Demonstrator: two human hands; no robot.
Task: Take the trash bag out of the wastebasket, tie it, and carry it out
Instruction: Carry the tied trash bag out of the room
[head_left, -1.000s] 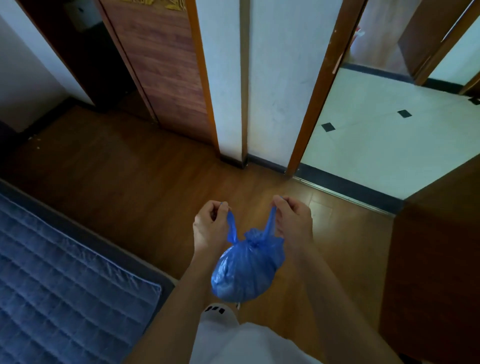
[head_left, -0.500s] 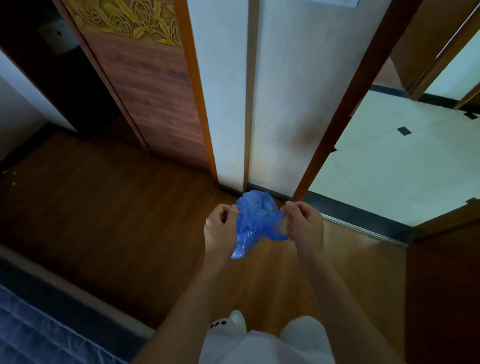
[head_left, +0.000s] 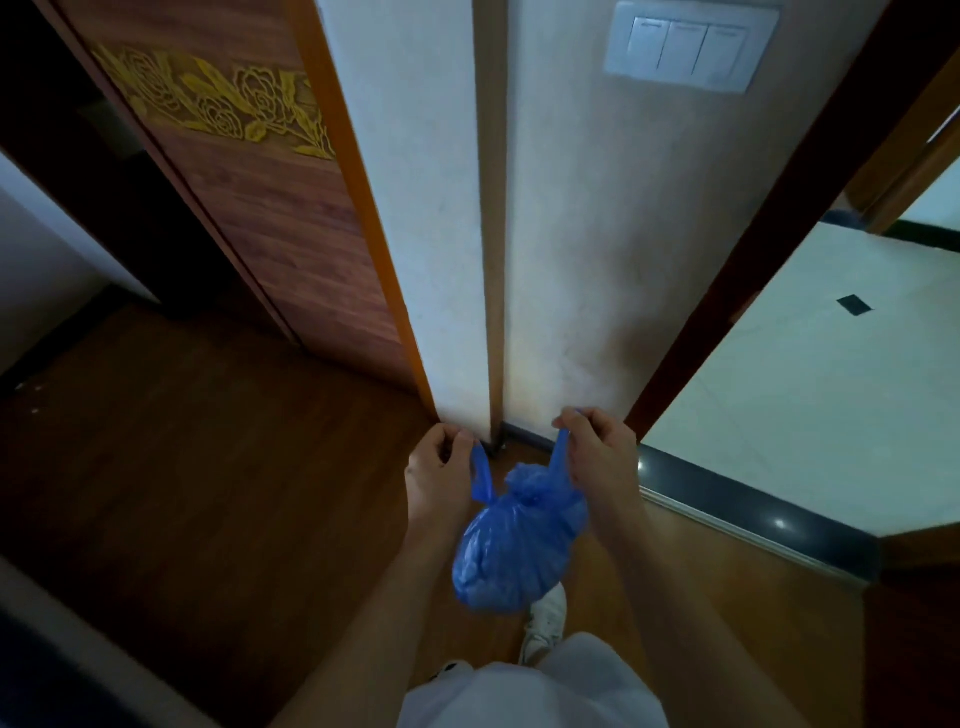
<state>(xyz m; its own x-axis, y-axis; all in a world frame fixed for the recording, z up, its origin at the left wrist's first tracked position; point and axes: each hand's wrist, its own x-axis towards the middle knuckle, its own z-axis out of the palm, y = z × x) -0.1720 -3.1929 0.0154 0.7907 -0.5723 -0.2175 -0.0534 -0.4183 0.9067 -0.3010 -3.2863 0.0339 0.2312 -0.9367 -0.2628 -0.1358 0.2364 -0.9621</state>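
A small blue trash bag (head_left: 511, 551) hangs in front of me, full and bunched at its neck. My left hand (head_left: 439, 475) pinches the bag's left handle strip and my right hand (head_left: 597, 457) pinches the right one, both pulled up and apart. The bag dangles between my forearms above the wooden floor, over my white shoe. No wastebasket is in view.
A white wall corner (head_left: 488, 260) stands straight ahead, with a light switch panel (head_left: 685, 44) high up. To the right an open doorway (head_left: 810, 405) leads onto a pale tiled floor behind a dark threshold (head_left: 748, 509). A wooden cabinet door with gold flowers (head_left: 270, 208) is on the left.
The bag was flipped up between my hands half a second ago and now hangs down again from its two handles. I have moved closer to the wall corner and doorway.
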